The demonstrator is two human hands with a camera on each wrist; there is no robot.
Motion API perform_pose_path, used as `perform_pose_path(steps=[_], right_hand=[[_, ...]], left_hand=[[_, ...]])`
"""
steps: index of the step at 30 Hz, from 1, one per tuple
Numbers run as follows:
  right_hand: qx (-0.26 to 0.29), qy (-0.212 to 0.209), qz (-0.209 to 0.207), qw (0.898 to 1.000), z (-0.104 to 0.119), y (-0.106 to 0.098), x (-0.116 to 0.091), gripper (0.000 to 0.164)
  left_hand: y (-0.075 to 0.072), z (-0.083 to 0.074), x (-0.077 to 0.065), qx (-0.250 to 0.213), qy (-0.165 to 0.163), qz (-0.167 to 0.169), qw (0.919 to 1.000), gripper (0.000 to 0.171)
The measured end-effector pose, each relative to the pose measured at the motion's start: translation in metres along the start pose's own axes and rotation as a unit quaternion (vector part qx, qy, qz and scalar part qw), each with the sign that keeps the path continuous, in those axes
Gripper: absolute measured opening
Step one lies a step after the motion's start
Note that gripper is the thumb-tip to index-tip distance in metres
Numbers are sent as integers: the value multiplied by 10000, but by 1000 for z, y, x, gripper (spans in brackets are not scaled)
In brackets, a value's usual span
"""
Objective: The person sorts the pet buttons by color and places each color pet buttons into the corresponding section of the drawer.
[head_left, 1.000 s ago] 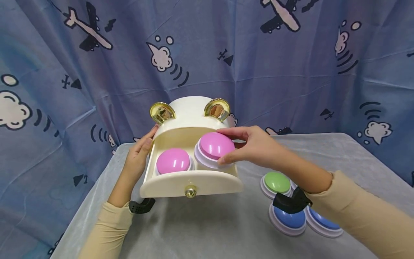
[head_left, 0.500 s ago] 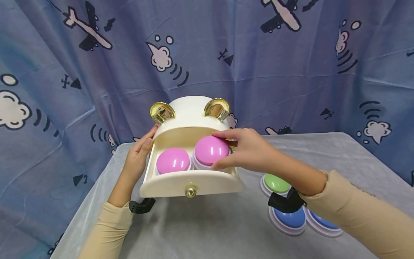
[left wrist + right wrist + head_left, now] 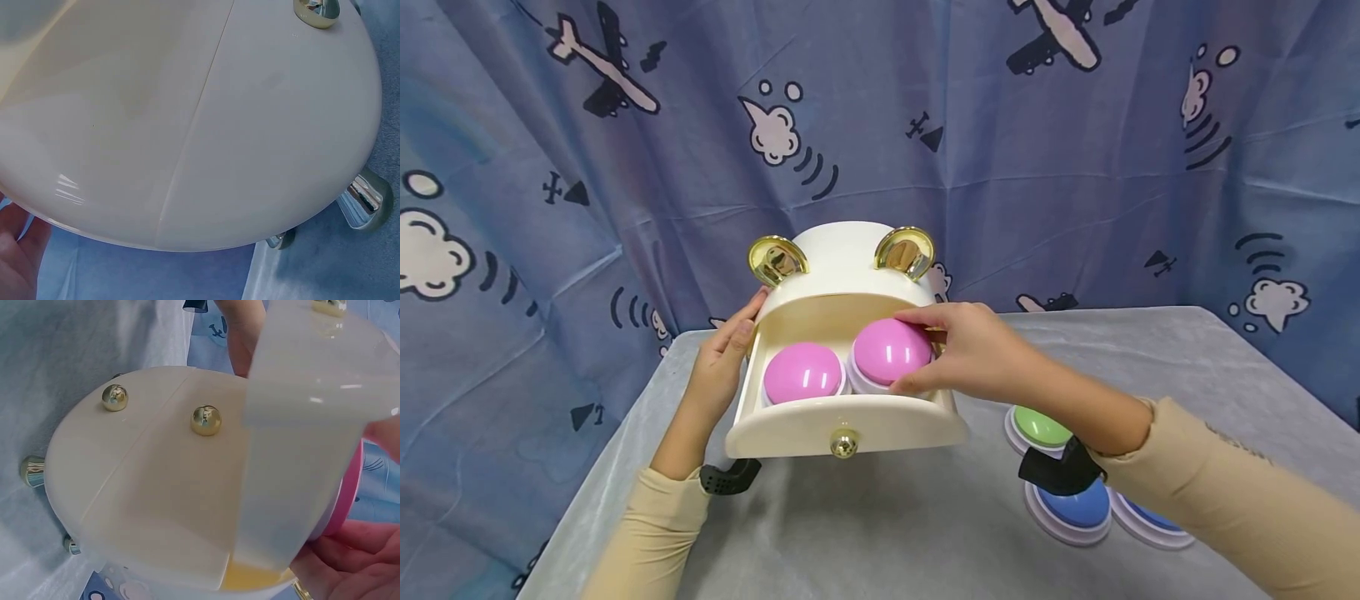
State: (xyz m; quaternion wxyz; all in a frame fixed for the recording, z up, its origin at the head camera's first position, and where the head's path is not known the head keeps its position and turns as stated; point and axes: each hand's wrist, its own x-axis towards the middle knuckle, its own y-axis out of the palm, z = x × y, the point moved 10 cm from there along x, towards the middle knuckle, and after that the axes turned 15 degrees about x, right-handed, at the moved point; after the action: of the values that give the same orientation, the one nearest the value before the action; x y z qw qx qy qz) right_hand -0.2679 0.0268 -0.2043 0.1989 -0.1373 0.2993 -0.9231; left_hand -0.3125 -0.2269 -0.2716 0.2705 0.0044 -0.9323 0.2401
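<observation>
In the head view, a white rounded box (image 3: 847,262) with two gold ear-like pieces has its upper drawer (image 3: 797,432) pulled out. Inside, on the left, lies a pink domed button (image 3: 802,372) with a white base. My right hand (image 3: 988,350) holds a second pink domed button (image 3: 891,352) at the drawer's right side, thumb in front and fingers behind. Its base is partly hidden by the drawer front. My left hand (image 3: 717,365) rests along the box's left side, fingers extended. The left wrist view shows those fingers (image 3: 25,250) at the box's edge.
On the grey cloth-covered table (image 3: 880,533) at right lie a green domed button (image 3: 1041,427) and two blue domed buttons, one blue button (image 3: 1075,504) partly under my right wrist strap. Gold knobs (image 3: 206,420) stick out from the box's front. A blue patterned curtain (image 3: 880,125) hangs behind.
My right hand has lowered the second pink button down and slightly left, into the drawer beside the first. The left hand and the box have barely moved.
</observation>
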Motion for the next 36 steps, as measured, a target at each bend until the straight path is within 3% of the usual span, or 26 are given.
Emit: perform_pose_path(steps=[6, 16, 20, 24, 27, 31, 33, 36], right_hand=[[-257, 130, 136, 9995, -1, 2, 1, 69], [-245, 81, 167, 9995, -3, 5, 0, 73], [25, 30, 73, 10000, -3, 3, -4, 72], [765, 72, -145, 9969, -4, -4, -10, 71], [1470, 58, -611, 9872, -3, -14, -18, 62], [2407, -119, -1257, 9623, 3, -28, -36, 45], [2808, -142, -1342, 9502, 7, -30, -47, 40], [3417, 60, -1108, 9332, 7, -20, -62, 37]], left_hand=[[-1, 0, 0, 28, -49, -2, 10000, 45], [0, 1, 0, -72, -32, 29, 10000, 46], [0, 1, -1, -122, -4, 45, 9999, 47], [0, 1, -1, -150, 20, 61, 9999, 47], [-1, 2, -1, -147, 18, 72, 9999, 47], [-3, 2, -1, -129, 0, 80, 9999, 46], [-3, 2, -2, -143, 3, 76, 9999, 46], [-3, 2, -2, -158, 10, 93, 9998, 46]])
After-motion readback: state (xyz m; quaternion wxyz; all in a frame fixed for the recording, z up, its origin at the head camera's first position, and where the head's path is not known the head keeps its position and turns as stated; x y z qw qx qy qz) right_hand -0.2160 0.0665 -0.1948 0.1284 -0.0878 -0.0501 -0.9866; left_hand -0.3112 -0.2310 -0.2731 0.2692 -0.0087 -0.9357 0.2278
